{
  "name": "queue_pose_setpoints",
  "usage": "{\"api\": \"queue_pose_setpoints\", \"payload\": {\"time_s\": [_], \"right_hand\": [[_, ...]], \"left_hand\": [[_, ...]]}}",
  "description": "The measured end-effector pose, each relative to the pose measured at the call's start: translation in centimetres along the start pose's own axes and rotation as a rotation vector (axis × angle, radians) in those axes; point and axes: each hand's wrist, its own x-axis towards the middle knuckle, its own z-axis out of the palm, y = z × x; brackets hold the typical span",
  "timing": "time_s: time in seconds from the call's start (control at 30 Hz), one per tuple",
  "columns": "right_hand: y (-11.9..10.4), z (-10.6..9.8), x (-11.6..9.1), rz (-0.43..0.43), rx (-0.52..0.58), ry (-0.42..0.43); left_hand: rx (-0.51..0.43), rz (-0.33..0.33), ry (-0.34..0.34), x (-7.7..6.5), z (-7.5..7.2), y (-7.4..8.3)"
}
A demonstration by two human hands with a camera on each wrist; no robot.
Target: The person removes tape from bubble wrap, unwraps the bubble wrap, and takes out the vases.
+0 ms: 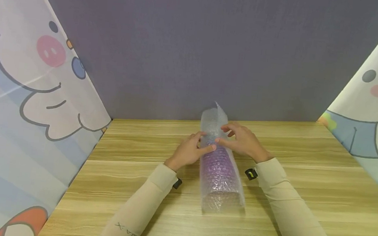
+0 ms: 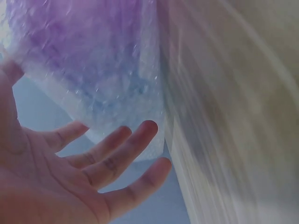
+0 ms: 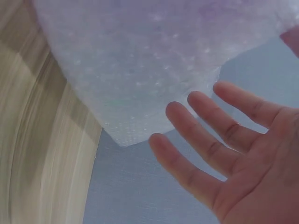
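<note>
A purple, ridged object (image 1: 220, 166) lies inside a long roll of clear bubble wrap (image 1: 223, 203) on the wooden table. What kind of object it is stays blurred by the wrap, which extends past it at both ends. My left hand (image 1: 188, 150) is at the roll's left side, its thumb over the top and its fingers spread beside the wrap (image 2: 117, 93). On the opposite side is my right hand (image 1: 243, 140), thumb tip at the wrap and fingers loosely bent along its far part. In the right wrist view those fingers (image 3: 205, 149) are spread beside the bubble wrap (image 3: 131, 84).
The wooden table (image 1: 128, 180) meets a grey upright panel (image 1: 188, 57) just behind the roll's far end. Cartoon-printed cloths hang at the left (image 1: 10, 123) and at the right (image 1: 359, 123). A small black wrist device (image 1: 251, 173) is by the right cuff.
</note>
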Motion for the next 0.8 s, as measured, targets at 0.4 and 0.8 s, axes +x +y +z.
{"api": "queue_pose_setpoints", "payload": {"time_s": [0.4, 0.8], "right_hand": [[0.2, -0.1, 0.1, -0.079, -0.014, 0.042], [0.2, 0.7, -0.2, -0.184, -0.118, 0.136]], "left_hand": [[0.013, -0.026, 0.005, -0.2, 0.9, 0.6], [0.038, -0.05, 0.038, -0.1, 1.5, 0.6]]}}
